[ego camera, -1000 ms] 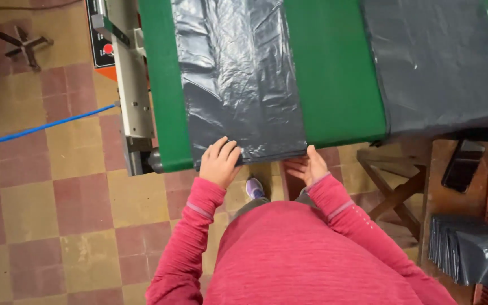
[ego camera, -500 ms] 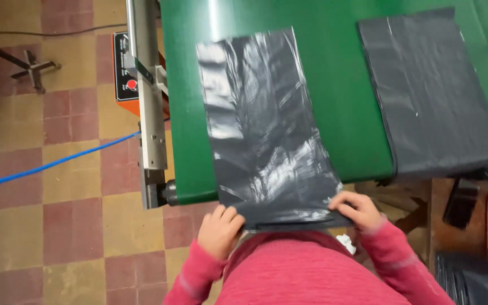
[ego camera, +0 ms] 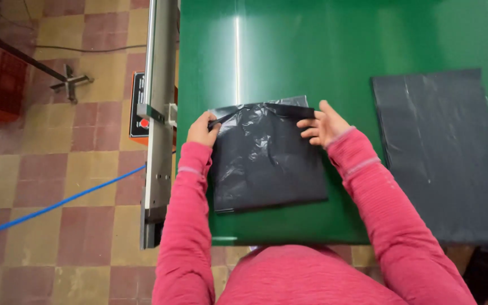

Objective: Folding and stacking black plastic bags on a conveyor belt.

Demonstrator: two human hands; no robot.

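Both hands work at the far edge of a folded black plastic bag (ego camera: 264, 161) that lies flat on the green worktop (ego camera: 312, 51). The left hand (ego camera: 201, 129) pinches the bag's far left corner, its grip closed on a thin fold of the film between thumb and fingers. The right hand (ego camera: 326, 123) sits at the bag's far right corner with the fingers spread and only lightly curled; its fingertips touch the doubled-over top edge, but whether that grip actually pinches the film cannot be told. Between the two grips a narrow strip of the bag is lifted and stretched tight, just above the layer beneath it. From the grips back towards the person, the rest of the bag spreads as a wrinkled, glossy rectangle, its near edge close to the worktop's near rim.

Well to the right of the right-hand grip lies a flat stack of dark bags (ego camera: 441, 152), apart from the folded one. Just left of the left-hand grip runs a grey metal rail (ego camera: 159, 113) along the worktop's side, and beyond it a blue hose (ego camera: 57, 203) crosses the tiled floor (ego camera: 57, 141). Pink sleeves (ego camera: 187, 226) cover both arms to the wrists.
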